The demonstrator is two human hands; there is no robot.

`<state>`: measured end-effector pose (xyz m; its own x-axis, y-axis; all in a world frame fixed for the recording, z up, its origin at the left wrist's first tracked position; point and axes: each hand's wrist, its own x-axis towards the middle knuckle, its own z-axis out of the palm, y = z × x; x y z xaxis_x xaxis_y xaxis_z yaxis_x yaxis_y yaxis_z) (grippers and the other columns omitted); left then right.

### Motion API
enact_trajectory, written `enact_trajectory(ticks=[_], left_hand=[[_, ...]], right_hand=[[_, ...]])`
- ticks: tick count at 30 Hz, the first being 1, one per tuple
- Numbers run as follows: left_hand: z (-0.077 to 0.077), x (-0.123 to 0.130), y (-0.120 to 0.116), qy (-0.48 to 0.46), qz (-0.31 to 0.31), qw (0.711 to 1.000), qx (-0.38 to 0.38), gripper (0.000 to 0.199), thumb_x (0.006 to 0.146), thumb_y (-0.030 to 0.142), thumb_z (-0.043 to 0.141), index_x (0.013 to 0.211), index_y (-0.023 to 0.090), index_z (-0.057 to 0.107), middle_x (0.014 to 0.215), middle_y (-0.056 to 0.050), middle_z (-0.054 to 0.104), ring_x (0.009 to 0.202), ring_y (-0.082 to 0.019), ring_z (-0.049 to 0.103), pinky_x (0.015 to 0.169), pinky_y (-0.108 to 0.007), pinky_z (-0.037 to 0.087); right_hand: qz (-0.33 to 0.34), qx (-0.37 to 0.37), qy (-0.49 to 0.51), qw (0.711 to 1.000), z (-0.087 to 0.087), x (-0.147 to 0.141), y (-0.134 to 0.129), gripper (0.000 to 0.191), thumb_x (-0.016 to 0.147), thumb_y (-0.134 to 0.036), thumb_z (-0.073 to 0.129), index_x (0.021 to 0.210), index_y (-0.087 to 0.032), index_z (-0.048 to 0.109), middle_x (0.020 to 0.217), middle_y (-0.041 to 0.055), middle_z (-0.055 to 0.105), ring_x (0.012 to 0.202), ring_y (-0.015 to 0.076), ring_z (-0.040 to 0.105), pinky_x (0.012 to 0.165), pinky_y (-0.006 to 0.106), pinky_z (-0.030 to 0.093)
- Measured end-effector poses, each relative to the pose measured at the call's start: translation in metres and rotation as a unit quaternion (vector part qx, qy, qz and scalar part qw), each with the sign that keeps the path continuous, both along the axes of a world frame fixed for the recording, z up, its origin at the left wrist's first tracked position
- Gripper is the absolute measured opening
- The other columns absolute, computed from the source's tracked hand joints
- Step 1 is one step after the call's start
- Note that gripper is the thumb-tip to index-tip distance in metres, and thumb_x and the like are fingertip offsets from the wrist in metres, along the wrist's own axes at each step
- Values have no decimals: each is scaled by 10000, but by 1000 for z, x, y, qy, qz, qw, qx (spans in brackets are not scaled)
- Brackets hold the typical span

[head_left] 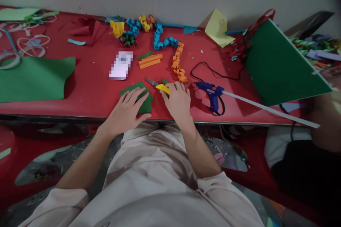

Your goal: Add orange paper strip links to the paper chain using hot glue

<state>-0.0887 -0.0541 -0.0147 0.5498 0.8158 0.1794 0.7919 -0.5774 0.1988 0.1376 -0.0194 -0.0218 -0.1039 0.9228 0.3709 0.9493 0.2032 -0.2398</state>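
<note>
My left hand point(128, 108) lies flat with fingers spread on a small folded piece of green paper point(146, 105) near the table's front edge. Just to the right, my right hand point(179, 101) has its fingers closed round the yellow handle of a utility knife point(163, 88). The knife's blade points up and left, resting over the table beyond the green paper. A thin green paper strip point(165, 81) lies close to the knife. Past the blade are folded orange paper strips point(150, 61).
A blue glue gun point(211, 94) with a long white glue stick point(269, 109) lies at right. Nearby stands a green board point(282, 64), with a co-worker beside it. Behind are a paper chain point(177, 60), a phone point(121, 65) and, at left, a green sheet point(34, 79).
</note>
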Motion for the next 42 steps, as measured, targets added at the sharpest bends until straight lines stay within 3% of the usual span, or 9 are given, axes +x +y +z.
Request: enact_trajectory(ticks=[4, 10, 15, 19, 25, 30, 33, 39, 42], left_hand=[[-1, -11, -8, -3, -39, 999, 0, 546, 1036, 539, 497, 1496, 249, 554, 1598, -124, 505, 1515, -337, 441, 1228, -560, 396], [6, -47, -26, -32, -77, 997, 0, 381, 1083, 284, 440, 1411, 259, 633, 1455, -44, 660, 1402, -235, 591, 1194, -444, 507], [13, -76, -35, -94, 52, 984, 142, 535, 1040, 136, 491, 1538, 330, 502, 1443, -8, 668, 1306, -222, 668, 1152, -451, 554], [5, -82, -30, -96, 107, 968, 204, 535, 1030, 122, 512, 1521, 334, 525, 1421, 4, 683, 1322, -237, 658, 1163, -481, 545], [-8, -67, -24, -85, 52, 988, 115, 373, 1041, 215, 540, 1402, 226, 632, 1369, -74, 716, 1327, -253, 650, 1149, -452, 533], [5, -42, -24, -162, 6, 980, 119, 473, 1052, 415, 519, 1494, 249, 534, 1459, -121, 631, 1353, -307, 587, 1134, -511, 492], [12, -21, -22, -167, -21, 975, 143, 656, 961, 605, 624, 1501, 249, 512, 1427, -160, 629, 1309, -342, 598, 1109, -517, 490], [16, 10, -28, -226, 0, 972, 67, 784, 931, 515, 719, 1585, 265, 366, 1466, -148, 585, 1351, -298, 590, 1117, -440, 524], [16, 10, -29, -267, -10, 962, 51, 583, 972, 421, 691, 1493, 274, 474, 1442, -125, 598, 1342, -263, 600, 1115, -416, 535]], right_hand=[[15, 25, -3, 1000, 6, -3, -14, 356, 1051, -380, 501, 1347, -213, 605, 1323, 179, 641, 1210, 356, 568, 957, 499, 403], [212, 14, -12, 977, 4, -12, -38, 323, 1079, -249, 430, 1330, -218, 631, 1386, 100, 690, 1340, 247, 562, 1110, 476, 332], [256, 12, -10, 967, -1, -2, -42, 280, 1072, -369, 514, 1223, -201, 678, 1448, 78, 676, 1421, 247, 530, 1167, 500, 311], [283, 55, -34, 957, -2, 11, -52, 303, 1046, -453, 567, 1194, -222, 695, 1312, 49, 756, 1282, 245, 615, 1102, 482, 353], [282, 128, -41, 950, -7, 19, -72, 156, 1029, -204, 611, 1134, -258, 712, 1150, -22, 807, 1086, 182, 661, 1024, 418, 377], [209, 173, 78, 959, -8, 17, -69, 25, 980, -217, 704, 968, -232, 687, 942, -23, 812, 935, 159, 679, 891, 377, 380], [190, 161, 115, 962, -5, 15, -66, 157, 964, -261, 731, 843, -224, 639, 858, -13, 781, 885, 164, 654, 828, 362, 366], [190, 157, 50, 968, 10, 6, -65, 271, 990, -348, 686, 756, -232, 614, 776, 2, 719, 801, 187, 570, 744, 377, 311], [219, 164, 81, 958, 19, 1, -64, 220, 998, -316, 676, 797, -235, 641, 793, -6, 722, 799, 178, 567, 737, 362, 331]])
